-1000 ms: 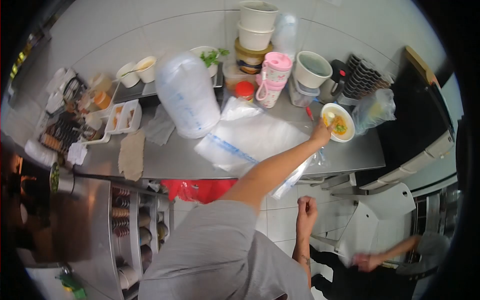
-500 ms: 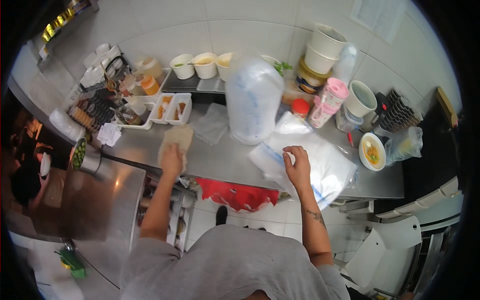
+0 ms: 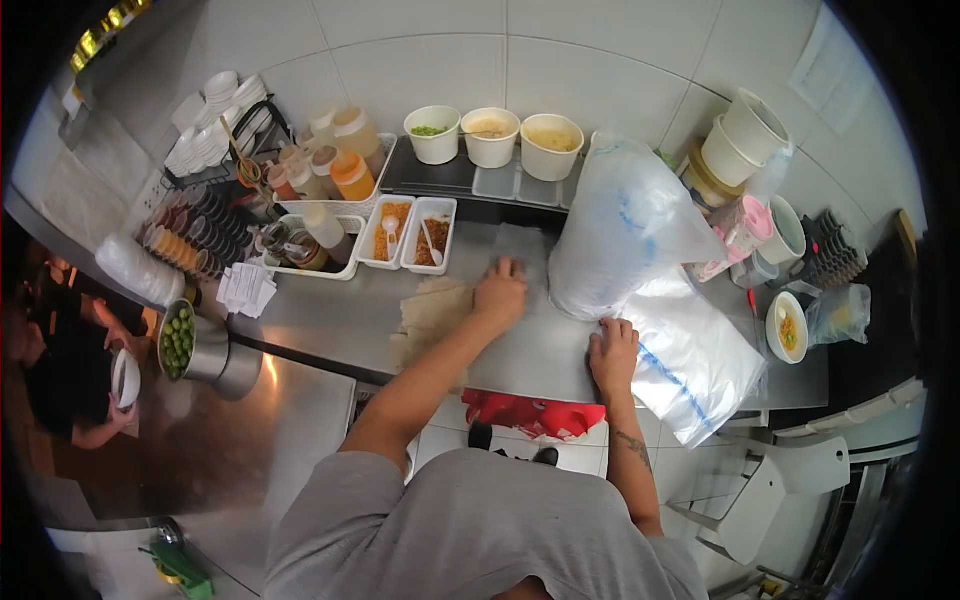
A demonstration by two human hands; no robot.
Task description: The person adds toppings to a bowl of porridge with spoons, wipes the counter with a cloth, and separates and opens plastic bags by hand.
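Left hand (image 3: pixel 500 291) has shifted off the tan cloth (image 3: pixel 428 320), leaving it unheld, to the grey sheet (image 3: pixel 518 241); right hand (image 3: pixel 613 352) nears the tabletop's (image 3: pixel 530 368) front edge, both grips unclear.

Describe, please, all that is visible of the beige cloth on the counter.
The beige cloth looks like plain fabric with uneven edges. It lies spread, slightly rumpled, on the metal counter, close to the front edge, nearer the person than the white trays. The left forearm crosses above it, hiding part; I cannot tell whether they touch.
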